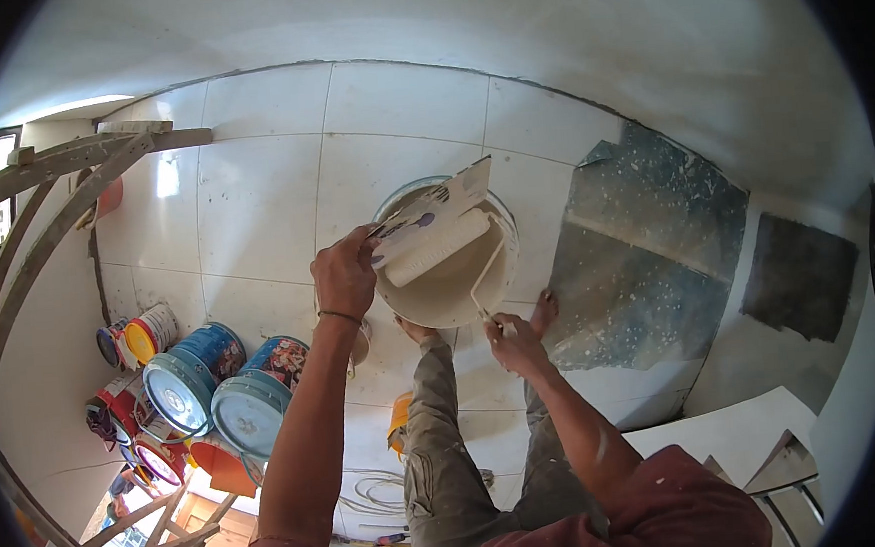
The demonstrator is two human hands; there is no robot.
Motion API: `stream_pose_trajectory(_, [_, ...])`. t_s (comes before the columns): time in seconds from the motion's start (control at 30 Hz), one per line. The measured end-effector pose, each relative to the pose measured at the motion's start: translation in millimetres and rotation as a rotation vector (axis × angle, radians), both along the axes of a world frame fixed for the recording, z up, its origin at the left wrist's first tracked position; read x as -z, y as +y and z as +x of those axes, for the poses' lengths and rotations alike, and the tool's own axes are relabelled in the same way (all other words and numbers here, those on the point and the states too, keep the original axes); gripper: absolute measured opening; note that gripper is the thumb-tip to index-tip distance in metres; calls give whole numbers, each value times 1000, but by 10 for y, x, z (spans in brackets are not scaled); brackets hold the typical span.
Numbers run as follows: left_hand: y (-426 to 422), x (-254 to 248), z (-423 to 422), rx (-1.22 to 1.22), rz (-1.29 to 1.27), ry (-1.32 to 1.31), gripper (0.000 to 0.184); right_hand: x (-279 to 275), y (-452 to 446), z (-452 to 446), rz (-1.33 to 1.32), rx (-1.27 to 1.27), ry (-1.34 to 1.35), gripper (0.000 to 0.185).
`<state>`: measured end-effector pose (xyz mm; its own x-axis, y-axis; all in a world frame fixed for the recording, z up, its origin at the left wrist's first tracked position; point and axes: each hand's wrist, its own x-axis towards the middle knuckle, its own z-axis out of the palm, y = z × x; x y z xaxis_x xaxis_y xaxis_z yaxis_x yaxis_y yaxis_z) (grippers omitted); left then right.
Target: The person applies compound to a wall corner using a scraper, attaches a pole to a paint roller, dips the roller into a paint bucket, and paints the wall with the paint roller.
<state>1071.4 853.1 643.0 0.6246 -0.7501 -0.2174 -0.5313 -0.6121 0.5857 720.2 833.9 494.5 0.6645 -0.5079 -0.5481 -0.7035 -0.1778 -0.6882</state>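
Here the roller (pixel 440 247) is held across the mouth of the bucket (pixel 430 312), its handle gripped by the right hand's (pixel 517 345) curled fingers. Just beside it, a paint-smeared flat board (pixel 446 209) is pinched at one end between the left hand's (pixel 345 279) thumb and bent fingers. Most of the handle is hidden by the right hand; whether the board is touched by the roller cannot be told. Paint pots (pixel 180 392) are cut off by the left forearm.

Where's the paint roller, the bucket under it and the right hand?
Paint roller (pixel 441 246): head view, middle of its pale sleeve.
Bucket (pixel 512 231): head view, right side of the rim.
Right hand (pixel 515 347): head view, back of the hand.
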Motion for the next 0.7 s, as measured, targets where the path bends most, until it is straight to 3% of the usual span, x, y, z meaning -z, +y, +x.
stream_pose_trajectory(0.07, [15, 12, 13, 5, -6, 28, 19, -251, 15, 22, 57, 133, 46, 22])
stream_pose_trajectory(0.13, [34, 17, -6, 8, -18, 31, 20, -260, -47, 298, 325, 412, 248, 21])
stream_pose_trajectory(0.2, [51, 31, -40, 12, -32, 9, 20, 238, -234, 611, 60, 60, 288, 16])
stream_pose_trajectory(0.27, [39, 18, -58, 11, -19, -3, 20, 793, -399, 849, -411, -671, 149, 10])
stream_pose_trajectory(0.3, [33, 6, -59, 10, -12, -7, 19, 850, -519, 1035, -361, -839, 175, 7])
stream_pose_trajectory(0.4, [20, -26, -59, 7, 42, 6, 19, 927, -563, 1042, -364, -854, 147, 4])
stream_pose_trajectory(0.47, [22, 2, -65, 8, -20, -29, 18, 874, -369, 774, -514, -794, 158, 6])
stream_pose_trajectory(0.5, [6, 7, -58, 2, -55, -44, 18, 130, -386, 774, 72, -301, 291, 9])
stream_pose_trajectory(0.53, [9, 14, -49, -2, -52, -43, 18, -711, -426, 815, 433, 366, 358, 14])
stream_pose_trajectory(0.6, [1, 10, -34, -3, -49, -43, 19, -863, -218, 493, 113, 245, 128, 22])
stream_pose_trajectory(0.7, [-14, -6, -18, -16, -3, -5, 19, -1017, -225, 566, 375, 351, 347, 20])
